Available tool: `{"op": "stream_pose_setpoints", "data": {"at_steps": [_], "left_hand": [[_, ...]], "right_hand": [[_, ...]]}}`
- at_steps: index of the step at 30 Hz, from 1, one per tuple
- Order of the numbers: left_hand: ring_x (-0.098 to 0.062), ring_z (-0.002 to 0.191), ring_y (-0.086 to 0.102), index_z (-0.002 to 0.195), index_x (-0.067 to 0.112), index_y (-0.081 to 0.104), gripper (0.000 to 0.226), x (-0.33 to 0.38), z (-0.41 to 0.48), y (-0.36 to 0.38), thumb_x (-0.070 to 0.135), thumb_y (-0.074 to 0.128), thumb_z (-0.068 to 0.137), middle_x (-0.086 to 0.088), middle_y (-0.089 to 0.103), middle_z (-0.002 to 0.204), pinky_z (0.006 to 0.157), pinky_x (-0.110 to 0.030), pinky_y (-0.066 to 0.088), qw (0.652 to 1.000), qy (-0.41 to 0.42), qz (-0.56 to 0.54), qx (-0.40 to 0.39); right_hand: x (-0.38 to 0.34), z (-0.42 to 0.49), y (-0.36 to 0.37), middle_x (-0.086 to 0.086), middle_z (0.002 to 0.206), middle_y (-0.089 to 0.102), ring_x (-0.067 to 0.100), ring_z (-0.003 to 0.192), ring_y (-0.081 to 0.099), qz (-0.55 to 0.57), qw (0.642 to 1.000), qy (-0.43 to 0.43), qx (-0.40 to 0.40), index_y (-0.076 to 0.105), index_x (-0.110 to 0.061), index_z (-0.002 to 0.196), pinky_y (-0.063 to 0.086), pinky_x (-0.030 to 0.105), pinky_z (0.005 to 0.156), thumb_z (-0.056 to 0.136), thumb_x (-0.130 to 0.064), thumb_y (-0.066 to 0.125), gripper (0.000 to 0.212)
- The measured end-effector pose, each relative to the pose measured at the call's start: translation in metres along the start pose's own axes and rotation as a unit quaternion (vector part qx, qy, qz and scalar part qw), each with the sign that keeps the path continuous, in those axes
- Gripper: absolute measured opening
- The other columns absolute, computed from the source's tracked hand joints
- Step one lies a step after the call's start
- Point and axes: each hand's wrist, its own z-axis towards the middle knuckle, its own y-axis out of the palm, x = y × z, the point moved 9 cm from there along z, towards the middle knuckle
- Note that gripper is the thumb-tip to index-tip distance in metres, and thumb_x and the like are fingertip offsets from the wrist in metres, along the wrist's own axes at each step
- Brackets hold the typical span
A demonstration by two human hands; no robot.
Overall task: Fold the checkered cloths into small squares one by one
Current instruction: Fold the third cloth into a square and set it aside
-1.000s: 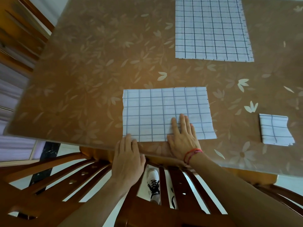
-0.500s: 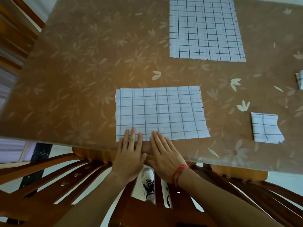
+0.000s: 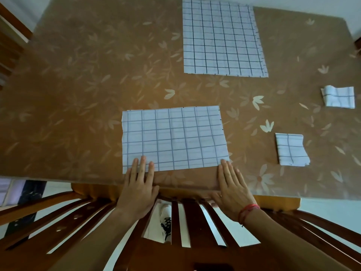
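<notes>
A white checkered cloth folded in half (image 3: 173,138) lies flat near the table's front edge. My left hand (image 3: 139,184) rests flat with its fingertips on the cloth's near left corner. My right hand (image 3: 233,187), with a red string at the wrist, lies flat with fingertips at the near right corner. Both hands have spread fingers and grip nothing. An unfolded checkered cloth (image 3: 222,38) lies farther back. Two small folded squares sit at the right, one nearer (image 3: 291,149) and one farther (image 3: 339,96).
The brown floral table (image 3: 78,94) ends just under my palms. A wooden slatted chair back (image 3: 185,222) stands between me and the table. A white shoe (image 3: 166,222) shows through the slats. A wooden rail runs at the far left.
My hands slid apart along the cloth's near edge: the right one from the middle to the right corner, the left one staying by the left corner. The view shifted left.
</notes>
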Motion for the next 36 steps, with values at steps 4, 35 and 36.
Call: {"op": "stream_pose_setpoints", "data": {"at_steps": [4,35,36], "left_hand": [[-0.041,0.147,0.014,0.152,0.007,0.029,0.069,0.001,0.001,-0.006,0.048,0.027,0.096,-0.023,0.019,0.159,0.114,-0.056,0.026,1.0,-0.012,-0.011,-0.001],[-0.04,0.146,0.019,0.149,0.023,0.038,0.067,0.037,0.076,-0.036,0.045,0.063,0.09,-0.012,0.024,0.16,0.113,-0.057,0.029,0.994,-0.055,-0.091,0.0],[-0.04,0.146,0.02,0.148,0.023,0.038,0.068,0.037,0.075,-0.036,0.044,0.064,0.089,-0.012,0.026,0.159,0.113,-0.057,0.03,0.994,-0.055,-0.091,0.001]], "right_hand": [[0.003,0.002,0.001,0.02,0.156,0.02,0.032,0.144,0.021,0.015,1.0,0.015,0.013,0.028,0.005,0.146,0.022,0.047,0.114,0.095,-0.056,0.021,0.08],[0.106,0.107,-0.063,0.001,0.072,0.072,0.028,0.077,0.069,0.556,0.764,0.325,0.036,0.07,-0.028,0.065,0.059,0.044,0.077,0.079,-0.041,0.055,0.025],[0.104,0.109,-0.064,0.002,0.066,0.071,0.028,0.072,0.068,0.565,0.757,0.327,0.034,0.069,-0.023,0.061,0.06,0.044,0.073,0.08,-0.036,0.055,0.027]]}}
